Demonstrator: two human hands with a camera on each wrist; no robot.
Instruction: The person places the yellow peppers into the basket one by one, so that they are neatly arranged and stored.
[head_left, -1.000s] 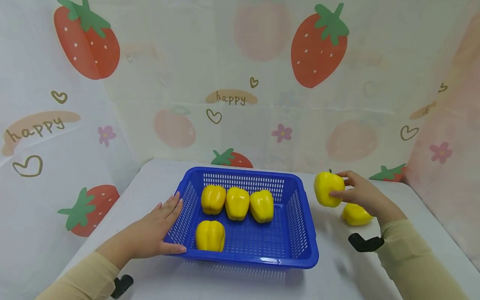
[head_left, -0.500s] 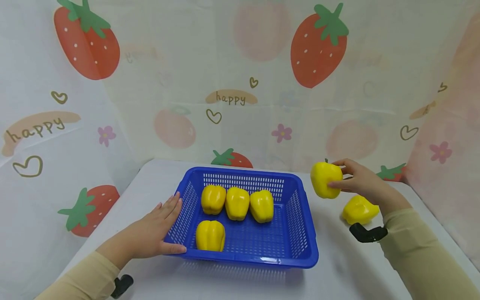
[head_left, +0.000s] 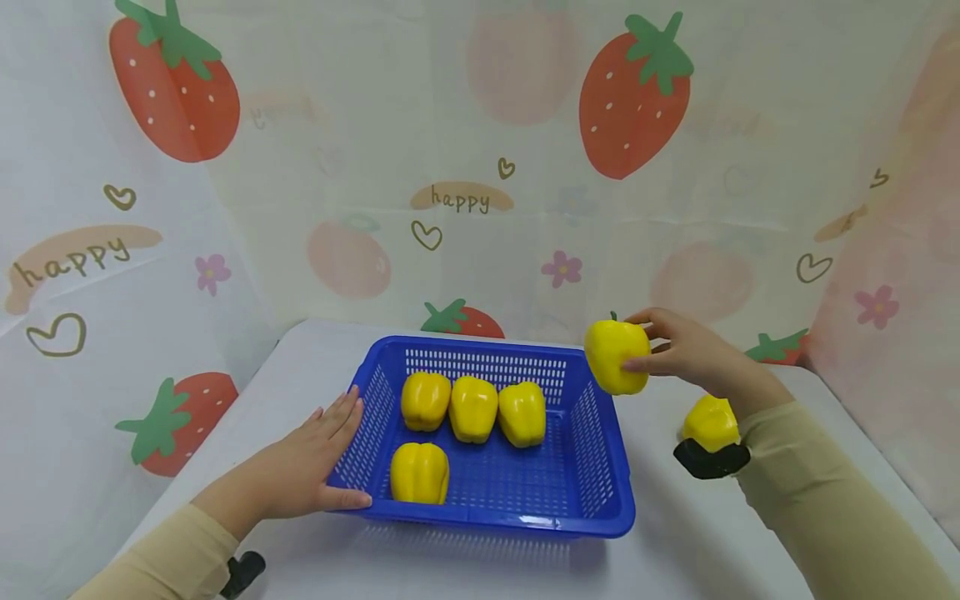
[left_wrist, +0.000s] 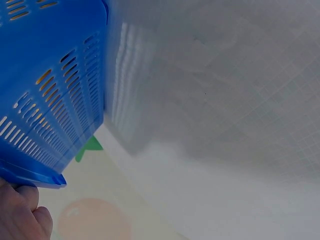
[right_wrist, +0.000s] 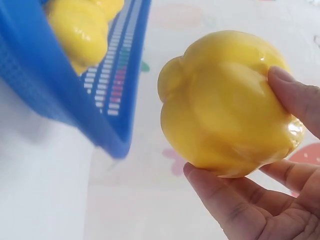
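Observation:
Between thumb and fingers, my right hand (head_left: 686,354) grips a yellow bell pepper (head_left: 611,358), stem up, at the far right corner of a blue plastic basket (head_left: 517,521). The right wrist view shows this held pepper (right_wrist: 225,105) raised beside the basket's rim. My left hand (head_left: 300,467) rests with straight fingers along the basket's left rim, its thumb on the front corner. Inside the basket, three yellow peppers (head_left: 473,408) stand in a row at the back, and one more pepper (head_left: 419,473) sits at the front left.
Another yellow pepper (head_left: 710,422) lies on the white table (head_left: 300,558) right of the basket, partly covered by my right wrist and its black strap mount (head_left: 711,458). A cloth backdrop (head_left: 465,100) with printed strawberries rises behind the table.
My right hand has lifted the pepper and carried it left, from beside the basket to its far right rim. My left hand has stayed in place.

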